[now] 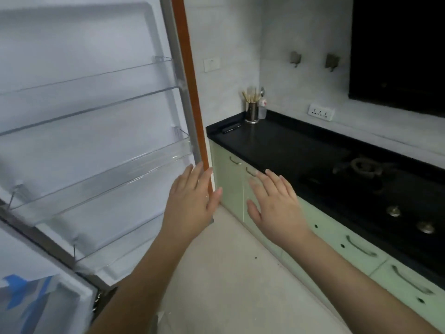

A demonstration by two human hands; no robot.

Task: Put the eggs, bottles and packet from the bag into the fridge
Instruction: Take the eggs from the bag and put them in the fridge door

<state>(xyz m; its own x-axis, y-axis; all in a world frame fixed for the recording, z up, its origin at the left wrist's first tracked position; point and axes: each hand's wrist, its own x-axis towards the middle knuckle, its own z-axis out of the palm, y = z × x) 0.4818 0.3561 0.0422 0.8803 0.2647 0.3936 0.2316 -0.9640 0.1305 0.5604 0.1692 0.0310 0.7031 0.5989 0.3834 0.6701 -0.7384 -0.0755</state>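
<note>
The fridge door (101,141) is seen swung open, its clear door shelves (103,169) holding nothing that can be made out. The left hand (192,203) is laid flat against the door's free edge, by the orange outer edge strip (190,92), fingers straight and spread narrow, nothing gripped. The right hand (274,206) is held in the air just beside it, fingers straight and fanned wide, nothing held; contact with the door cannot be confirmed. Eggs, bottles, packet and bag are not in view, so their place cannot be told; a blue-and-white printed thing (31,302) at the lower left corner of the view is too cropped to identify. Whether the goods are already inside is not shown. Risks, as judged: if the door is pushed shut from here, fingers on the edge strip could be caught between door and cabinet. A hard shove could make the door bounce back off its seal and stay ajar. If it is pushed wider instead, the edge could be knocked into the green cabinet (228,179) below the near end of the black counter (277,145), which stands close. If anything sits unseen on the shelves, it could be toppled by a slam.
</note>
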